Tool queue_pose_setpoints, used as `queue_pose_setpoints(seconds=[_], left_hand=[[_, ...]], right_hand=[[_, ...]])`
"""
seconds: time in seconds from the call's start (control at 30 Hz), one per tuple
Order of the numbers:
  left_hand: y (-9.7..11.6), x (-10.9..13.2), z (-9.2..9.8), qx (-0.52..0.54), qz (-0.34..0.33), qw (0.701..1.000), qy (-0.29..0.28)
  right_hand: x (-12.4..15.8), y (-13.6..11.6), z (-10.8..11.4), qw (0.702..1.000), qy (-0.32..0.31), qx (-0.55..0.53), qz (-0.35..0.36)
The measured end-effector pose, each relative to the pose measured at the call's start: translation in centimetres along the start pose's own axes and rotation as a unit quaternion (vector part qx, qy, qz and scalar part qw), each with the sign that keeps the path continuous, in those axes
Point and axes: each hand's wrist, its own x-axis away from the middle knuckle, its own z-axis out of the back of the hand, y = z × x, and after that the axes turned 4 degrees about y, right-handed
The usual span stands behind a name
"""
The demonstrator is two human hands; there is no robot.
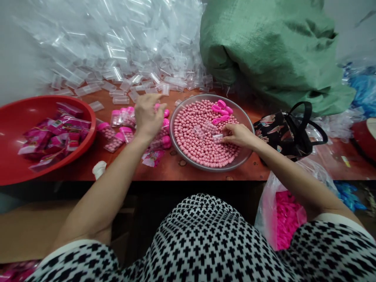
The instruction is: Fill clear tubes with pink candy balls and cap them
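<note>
Over the steel bowl (246, 117) of pink candy balls (196, 141) my right hand (239, 135) pinches a clear tube (217, 137) low among them: filling, I judge. Left of the bowl my left hand (148, 115) curls over filled tubes (116, 137); gripping or not, I cannot tell. Next calls for a pink cap (221, 105), at the bowl's far side.

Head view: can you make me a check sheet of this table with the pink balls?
Surface: brown table, a few stains near the front.
Job's things: metal bowl of pink balls, pink caps on top; filled tubes beside it.
Clutter: heap of empty clear tubes; red basin holding pink packets; black bag.
Hands: left hand over the filled tubes, grip unclear; right hand pinches a clear tube in the bowl.
Cables: nothing seen.
Surroundings: green sack behind; plastic bag with pink contents below the table edge.
</note>
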Motion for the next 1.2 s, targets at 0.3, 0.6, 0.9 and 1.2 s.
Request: queue_pose_setpoints(seconds=[0.3,0.6,0.9,1.2], left_hand=[[12.8,3.9,-6.6,0.04,-0.069,0.927,-0.366],[13.3,4.8,-7.6,0.314,0.183,0.886,-0.287],[10.4,4.3,-5.0,0.292,0.231,0.914,-0.163],[10.0,5.0,-4.5,0.292,0.222,0.92,-0.138]], right_hand=[[1.4,-0.9,3.6,0.983,0.058,-0.08,0.154],[2.2,-1.0,1.7,0.89,0.175,-0.413,0.075],[0.5,0.1,1.3,0.968,0.06,0.117,0.216],[-0.2,-1.4,-1.4,0.979,-0.037,-0.138,0.142]])
